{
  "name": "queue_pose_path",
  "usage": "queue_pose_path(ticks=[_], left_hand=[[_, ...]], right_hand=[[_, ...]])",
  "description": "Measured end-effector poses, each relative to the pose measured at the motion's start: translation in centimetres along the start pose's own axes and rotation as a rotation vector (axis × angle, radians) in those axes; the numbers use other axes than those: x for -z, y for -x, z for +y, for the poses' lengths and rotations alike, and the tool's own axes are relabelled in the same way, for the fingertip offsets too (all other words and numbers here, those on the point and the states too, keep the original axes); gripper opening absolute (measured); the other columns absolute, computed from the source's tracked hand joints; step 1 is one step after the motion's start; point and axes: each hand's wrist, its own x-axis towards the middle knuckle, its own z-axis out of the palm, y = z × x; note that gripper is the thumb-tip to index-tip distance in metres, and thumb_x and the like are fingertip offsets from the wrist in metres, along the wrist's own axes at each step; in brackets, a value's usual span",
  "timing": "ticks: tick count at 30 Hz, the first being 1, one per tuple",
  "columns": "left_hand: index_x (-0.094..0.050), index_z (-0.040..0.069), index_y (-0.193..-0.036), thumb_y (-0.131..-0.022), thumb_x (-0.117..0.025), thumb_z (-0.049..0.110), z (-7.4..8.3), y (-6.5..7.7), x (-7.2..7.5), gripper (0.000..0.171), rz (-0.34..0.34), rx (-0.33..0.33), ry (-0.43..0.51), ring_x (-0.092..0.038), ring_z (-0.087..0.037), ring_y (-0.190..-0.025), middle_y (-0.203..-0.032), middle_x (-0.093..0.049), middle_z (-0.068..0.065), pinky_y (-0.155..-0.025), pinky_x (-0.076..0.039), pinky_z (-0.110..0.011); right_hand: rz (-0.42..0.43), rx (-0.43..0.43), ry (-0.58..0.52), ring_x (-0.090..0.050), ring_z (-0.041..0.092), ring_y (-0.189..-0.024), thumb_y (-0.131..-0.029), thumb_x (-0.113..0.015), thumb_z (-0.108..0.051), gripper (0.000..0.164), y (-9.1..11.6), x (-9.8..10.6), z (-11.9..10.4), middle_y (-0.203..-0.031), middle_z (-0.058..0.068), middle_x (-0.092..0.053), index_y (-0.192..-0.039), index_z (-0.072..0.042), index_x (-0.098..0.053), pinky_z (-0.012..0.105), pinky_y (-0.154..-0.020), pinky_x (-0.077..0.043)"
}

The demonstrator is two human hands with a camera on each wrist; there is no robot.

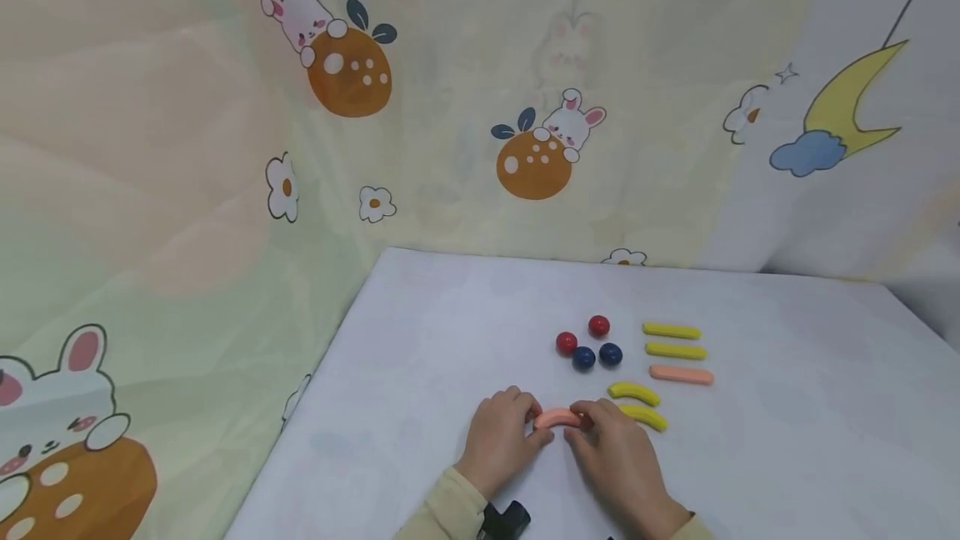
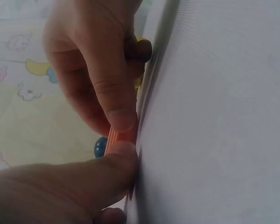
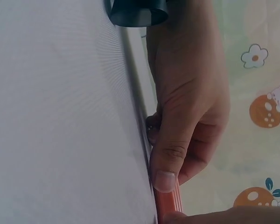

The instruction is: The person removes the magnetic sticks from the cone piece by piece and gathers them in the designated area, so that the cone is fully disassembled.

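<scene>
A pink, curved, ridged stick lies low over the white table, bowed away from the person. My left hand pinches its left end between thumb and fingers. At the other end, my right hand grips it the same way. The left wrist view shows both thumbs close together on the ridged pink stick; its ends are covered by the fingers. Just beyond the right hand lie two curved yellow sticks, the nearer one partly behind that hand.
Beyond the hands sit two red balls and two dark blue balls. To their right lie two straight yellow sticks and a straight pink stick. A black device is at the left wrist. A printed cloth hangs behind the white table.
</scene>
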Motion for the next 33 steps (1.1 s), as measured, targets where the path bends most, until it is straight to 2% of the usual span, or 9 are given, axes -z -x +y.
queue_pose_path(ticks=[4, 6, 9, 11, 14, 18, 23, 28, 33], left_hand=[[-0.067, 0.023, -0.088, -0.075, -0.082, 0.043, -0.5, -0.1, 0.2, 0.028, -0.01, -0.054, -0.002, -0.039, -0.003, -0.066, -0.072, -0.044, 0.014, -0.061, -0.032, -0.019], [-0.068, 0.022, -0.09, -0.078, -0.078, 0.048, -0.8, -0.1, 0.3, 0.03, -0.031, -0.038, 0.038, -0.04, -0.003, -0.067, -0.073, -0.045, 0.014, -0.062, -0.034, -0.019], [-0.069, 0.021, -0.092, -0.085, -0.069, 0.053, -1.2, -0.1, 0.3, 0.033, -0.046, 0.022, 0.119, -0.043, -0.003, -0.068, -0.075, -0.048, 0.014, -0.063, -0.038, -0.02], [-0.07, 0.021, -0.092, -0.089, -0.063, 0.054, -1.4, -0.1, 0.3, 0.035, -0.033, 0.054, 0.155, -0.044, -0.002, -0.067, -0.074, -0.049, 0.014, -0.062, -0.039, -0.019], [-0.07, 0.02, -0.089, -0.092, -0.061, 0.052, -1.5, 0.0, 0.4, 0.032, -0.009, 0.056, 0.165, -0.042, -0.001, -0.064, -0.072, -0.048, 0.013, -0.059, -0.037, -0.018], [-0.07, 0.02, -0.088, -0.091, -0.064, 0.047, -1.4, 0.0, 0.9, 0.028, 0.003, 0.055, 0.167, -0.042, -0.001, -0.064, -0.072, -0.048, 0.013, -0.059, -0.037, -0.018], [-0.07, 0.02, -0.088, -0.091, -0.066, 0.045, -1.3, 0.0, 0.9, 0.026, -0.009, 0.076, 0.176, -0.043, -0.002, -0.065, -0.072, -0.048, 0.015, -0.06, -0.038, -0.019], [-0.07, 0.021, -0.087, -0.09, -0.067, 0.043, -1.4, 0.0, 0.7, 0.022, 0.0, 0.077, 0.182, -0.043, -0.001, -0.065, -0.073, -0.049, 0.015, -0.06, -0.039, -0.018], [-0.069, 0.021, -0.086, -0.09, -0.068, 0.042, -1.7, 0.1, 0.5, 0.021, 0.012, 0.083, 0.175, -0.043, -0.001, -0.065, -0.073, -0.048, 0.015, -0.06, -0.039, -0.018]], right_hand=[[0.026, 0.02, 0.003, -0.044, 0.008, -0.062, -0.077, -0.083, -0.024, 0.026, -0.1, -0.2, 0.0, -0.081, -0.005, -0.056, -0.099, -0.014, -0.072, 0.023, -0.056, -0.04], [0.036, 0.027, 0.025, -0.045, 0.008, -0.063, -0.078, -0.083, -0.025, 0.023, 0.0, -0.2, 0.0, -0.081, -0.004, -0.054, -0.095, -0.014, -0.072, 0.024, -0.057, -0.041], [0.031, 0.013, 0.044, -0.049, 0.009, -0.066, -0.078, -0.083, -0.027, 0.022, 0.2, 0.3, 0.1, -0.084, -0.004, -0.056, -0.093, -0.015, -0.072, 0.028, -0.061, -0.047], [0.006, -0.037, 0.034, -0.052, 0.01, -0.07, -0.079, -0.081, -0.029, 0.023, 0.5, 0.8, 0.4, -0.087, -0.004, -0.059, -0.095, -0.015, -0.072, 0.033, -0.067, -0.051], [-0.016, -0.121, -0.024, -0.054, 0.012, -0.074, -0.083, -0.077, -0.038, 0.03, 0.9, 1.7, 1.3, -0.092, -0.003, -0.064, -0.101, -0.014, -0.072, 0.036, -0.07, -0.051], [0.003, -0.187, -0.064, -0.053, 0.014, -0.073, -0.085, -0.071, -0.049, 0.044, 1.3, 3.1, 3.1, -0.093, -0.001, -0.066, -0.107, -0.011, -0.071, 0.032, -0.065, -0.047], [0.007, -0.212, -0.038, -0.051, 0.014, -0.067, -0.084, -0.076, -0.038, 0.038, 1.7, 4.2, 4.9, -0.09, 0.001, -0.066, -0.106, -0.007, -0.072, 0.029, -0.058, -0.041], [-0.001, -0.21, -0.004, -0.052, 0.013, -0.065, -0.082, -0.08, -0.026, 0.032, 1.8, 4.5, 5.8, -0.087, 0.002, -0.066, -0.103, -0.004, -0.072, 0.03, -0.056, -0.042], [-0.014, -0.27, -0.001, -0.052, 0.015, -0.065, -0.082, -0.08, -0.025, 0.034, 1.9, 4.3, 6.0, -0.087, 0.004, -0.066, -0.104, 0.0, -0.07, 0.031, -0.057, -0.042]])
